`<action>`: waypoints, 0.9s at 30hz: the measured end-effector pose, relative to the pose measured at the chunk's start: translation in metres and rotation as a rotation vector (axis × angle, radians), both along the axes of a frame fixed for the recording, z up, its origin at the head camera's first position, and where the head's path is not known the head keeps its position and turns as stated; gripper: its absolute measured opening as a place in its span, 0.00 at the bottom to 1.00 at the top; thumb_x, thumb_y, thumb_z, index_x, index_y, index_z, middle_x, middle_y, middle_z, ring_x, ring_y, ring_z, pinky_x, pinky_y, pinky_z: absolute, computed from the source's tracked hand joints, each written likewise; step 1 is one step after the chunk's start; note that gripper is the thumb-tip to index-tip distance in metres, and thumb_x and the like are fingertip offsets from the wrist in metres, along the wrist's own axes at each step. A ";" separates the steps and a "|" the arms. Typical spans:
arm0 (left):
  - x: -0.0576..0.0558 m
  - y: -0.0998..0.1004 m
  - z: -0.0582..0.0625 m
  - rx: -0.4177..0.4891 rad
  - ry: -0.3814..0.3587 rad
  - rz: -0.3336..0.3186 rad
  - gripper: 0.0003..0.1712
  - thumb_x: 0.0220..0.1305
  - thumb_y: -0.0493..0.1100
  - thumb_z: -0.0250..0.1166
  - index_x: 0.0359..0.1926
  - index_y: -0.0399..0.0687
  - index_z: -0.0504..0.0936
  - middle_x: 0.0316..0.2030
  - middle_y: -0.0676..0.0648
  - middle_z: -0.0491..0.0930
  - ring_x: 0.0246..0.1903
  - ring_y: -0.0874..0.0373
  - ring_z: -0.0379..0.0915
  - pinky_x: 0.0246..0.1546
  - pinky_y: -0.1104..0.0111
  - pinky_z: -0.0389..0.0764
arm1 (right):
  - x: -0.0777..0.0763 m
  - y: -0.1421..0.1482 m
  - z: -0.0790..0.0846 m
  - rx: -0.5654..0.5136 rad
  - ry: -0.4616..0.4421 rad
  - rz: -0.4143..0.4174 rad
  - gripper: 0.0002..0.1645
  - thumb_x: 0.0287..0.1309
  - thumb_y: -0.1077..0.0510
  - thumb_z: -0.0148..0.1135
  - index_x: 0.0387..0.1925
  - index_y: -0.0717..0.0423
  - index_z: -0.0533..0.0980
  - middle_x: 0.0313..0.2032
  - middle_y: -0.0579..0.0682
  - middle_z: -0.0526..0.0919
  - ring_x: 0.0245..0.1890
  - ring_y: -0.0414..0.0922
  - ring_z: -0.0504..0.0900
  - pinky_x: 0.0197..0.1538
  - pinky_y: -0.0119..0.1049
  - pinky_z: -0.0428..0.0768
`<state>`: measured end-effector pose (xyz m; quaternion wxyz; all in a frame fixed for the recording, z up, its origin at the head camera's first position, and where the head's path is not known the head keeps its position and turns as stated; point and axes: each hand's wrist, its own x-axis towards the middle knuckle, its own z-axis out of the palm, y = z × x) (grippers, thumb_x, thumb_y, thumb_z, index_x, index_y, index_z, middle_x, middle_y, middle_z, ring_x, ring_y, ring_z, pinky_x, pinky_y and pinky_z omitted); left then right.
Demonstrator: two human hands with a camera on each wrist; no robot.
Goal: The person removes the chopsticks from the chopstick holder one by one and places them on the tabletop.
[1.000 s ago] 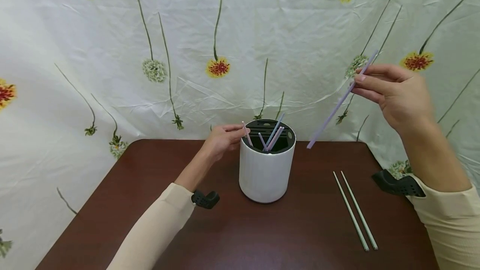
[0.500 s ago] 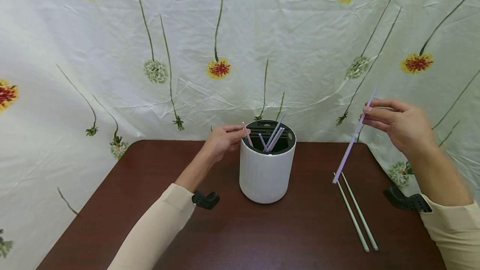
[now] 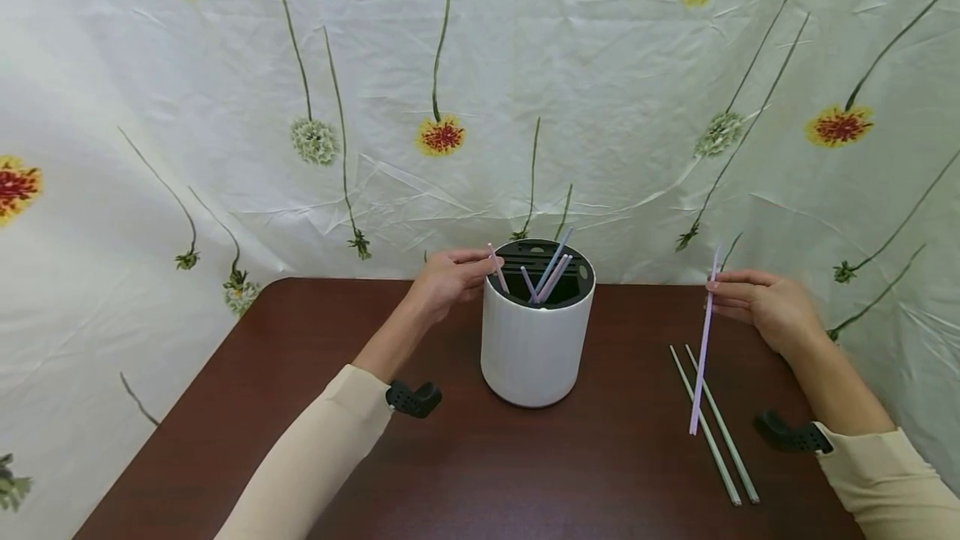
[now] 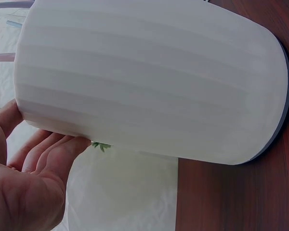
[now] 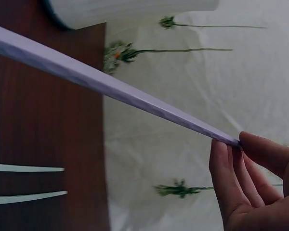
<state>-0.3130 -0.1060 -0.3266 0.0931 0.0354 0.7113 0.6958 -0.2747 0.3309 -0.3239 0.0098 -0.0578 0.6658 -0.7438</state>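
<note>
In the head view a white cylindrical utensil holder (image 3: 534, 357) with a black slotted top stands upright on the table. Several pink, purple and blue chopsticks (image 3: 553, 275) poke out of it. My left hand (image 3: 448, 280) steadies the holder by its upper left side. In the left wrist view the thumb (image 4: 8, 115) lies at the rim and the other fingers lie against the wall. At the right, my right hand (image 3: 765, 311) pinches a purple chopstick (image 5: 111, 86) near one end, thumb against fingertips. Its thicker end slants down over two pale green chopsticks (image 3: 716, 432).
The dark brown table (image 3: 420, 473) ends at the back against a hanging white cloth (image 3: 600, 90) printed with flowers. Black wrist devices sit at both cuffs, the left one (image 3: 414, 399) in front of the holder's left side.
My right hand has come down with the purple chopstick, which has swung steeper and now overlaps the green pair. The left hand and the holder have stayed put.
</note>
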 end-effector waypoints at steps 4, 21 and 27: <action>0.000 0.001 0.001 -0.006 -0.008 0.001 0.24 0.69 0.44 0.68 0.63 0.43 0.81 0.63 0.43 0.80 0.62 0.49 0.77 0.64 0.55 0.77 | -0.003 0.003 -0.024 0.091 -0.060 -0.009 0.18 0.68 0.71 0.59 0.30 0.49 0.87 0.32 0.42 0.90 0.32 0.36 0.89 0.40 0.33 0.88; 0.000 0.000 0.000 -0.004 -0.008 -0.003 0.24 0.70 0.44 0.68 0.63 0.42 0.80 0.64 0.42 0.79 0.63 0.48 0.76 0.65 0.53 0.75 | -0.008 0.002 -0.088 0.456 -0.229 0.082 0.14 0.66 0.66 0.63 0.48 0.74 0.80 0.33 0.44 0.89 0.33 0.40 0.88 0.41 0.37 0.88; 0.000 0.000 0.000 -0.008 -0.002 -0.002 0.24 0.70 0.44 0.67 0.64 0.42 0.80 0.62 0.41 0.81 0.63 0.48 0.77 0.65 0.53 0.76 | -0.007 -0.004 -0.093 0.520 -0.247 0.090 0.15 0.64 0.66 0.65 0.46 0.77 0.78 0.34 0.50 0.89 0.32 0.41 0.87 0.40 0.39 0.89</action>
